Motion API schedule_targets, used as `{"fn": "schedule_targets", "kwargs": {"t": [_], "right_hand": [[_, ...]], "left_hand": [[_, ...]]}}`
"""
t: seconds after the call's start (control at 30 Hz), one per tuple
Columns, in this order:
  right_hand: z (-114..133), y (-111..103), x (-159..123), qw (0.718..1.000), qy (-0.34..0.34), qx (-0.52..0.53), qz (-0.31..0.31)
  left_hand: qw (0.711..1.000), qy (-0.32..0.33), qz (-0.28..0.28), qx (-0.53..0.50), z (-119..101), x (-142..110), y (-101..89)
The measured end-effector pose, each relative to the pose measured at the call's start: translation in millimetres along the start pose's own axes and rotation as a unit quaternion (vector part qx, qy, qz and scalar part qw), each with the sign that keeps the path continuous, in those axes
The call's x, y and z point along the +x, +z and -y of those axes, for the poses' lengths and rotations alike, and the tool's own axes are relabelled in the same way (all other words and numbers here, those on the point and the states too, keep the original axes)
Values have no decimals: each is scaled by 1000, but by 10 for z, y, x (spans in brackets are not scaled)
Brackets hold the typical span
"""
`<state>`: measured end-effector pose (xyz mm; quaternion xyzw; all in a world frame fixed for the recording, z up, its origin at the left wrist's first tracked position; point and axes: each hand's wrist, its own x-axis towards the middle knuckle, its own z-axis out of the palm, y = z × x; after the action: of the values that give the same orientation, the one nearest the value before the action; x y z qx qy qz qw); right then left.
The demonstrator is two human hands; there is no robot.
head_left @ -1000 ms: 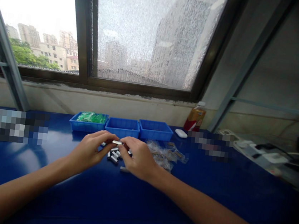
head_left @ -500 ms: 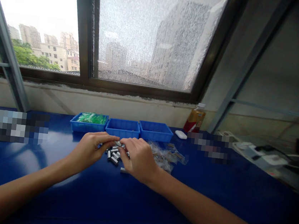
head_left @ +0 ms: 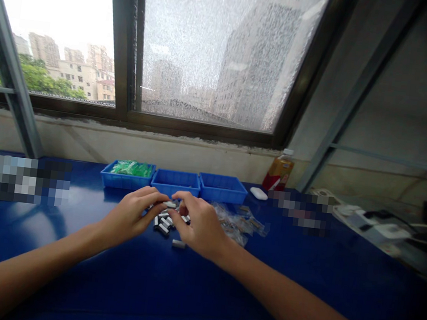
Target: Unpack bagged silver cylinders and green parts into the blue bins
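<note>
Left hand [head_left: 130, 216] and right hand [head_left: 200, 225] pinching one small metal piece [head_left: 170, 204] between fingertips, above scattered metal pieces [head_left: 163, 223]

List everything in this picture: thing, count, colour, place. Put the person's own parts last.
table: one, dark blue, across the foreground.
trays: three, blue, in a row behind the hands; the left one holds green pieces.
small metal pieces: a cluster, silver and dark, under the hands; one stray piece lies nearer the camera.
clear bags: a few, transparent, right of the hands.
bottle: one, amber with a red label, by the wall.
white oval object: one, beside the bottle.
window: frosted pane, dark frame, behind the table.
left hand: fingers pinch one silver piece.
right hand: fingers meet the same piece.
</note>
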<state>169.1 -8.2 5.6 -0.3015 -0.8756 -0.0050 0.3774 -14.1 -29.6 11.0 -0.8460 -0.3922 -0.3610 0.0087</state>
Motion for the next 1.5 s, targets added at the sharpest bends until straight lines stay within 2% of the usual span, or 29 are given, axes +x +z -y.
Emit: {"fn": "schedule_targets", "kwargs": {"t": [0.13,0.33,0.43,0.5,0.67,0.77,0.93,1.03,1.13,1.3,1.5], "right_hand": [[-127,32,70,998,-35,-49,4],[-660,46,337,981,59,-177,-54],[-864,65,373,975,83,-200,-46],[-917,87,359,974,86,-204,-36],[-873,112,305,979,84,-182,-47],[-803,70,246,982,80,-160,-62],[-629,-42,130,989,22,-134,-55],[-528,-66,105,990,-24,-121,-66],[-438,-43,93,990,-50,-108,-76],[-282,10,57,991,-85,-80,-62],[-221,28,47,992,-102,-78,6]], "left_hand": [[999,-35,21,21,81,13,26],[984,-75,116,115,447,-43,33],[975,-90,165,123,527,-70,4],[971,-100,177,126,527,-71,3],[969,-114,175,134,519,-71,44],[964,-140,183,130,533,-86,-24],[932,-182,269,163,467,-88,-273],[918,-181,310,169,393,-77,-328],[922,-165,298,185,336,-64,-295],[948,-136,230,172,296,-32,-227],[979,-100,155,84,272,-22,-48]]}}
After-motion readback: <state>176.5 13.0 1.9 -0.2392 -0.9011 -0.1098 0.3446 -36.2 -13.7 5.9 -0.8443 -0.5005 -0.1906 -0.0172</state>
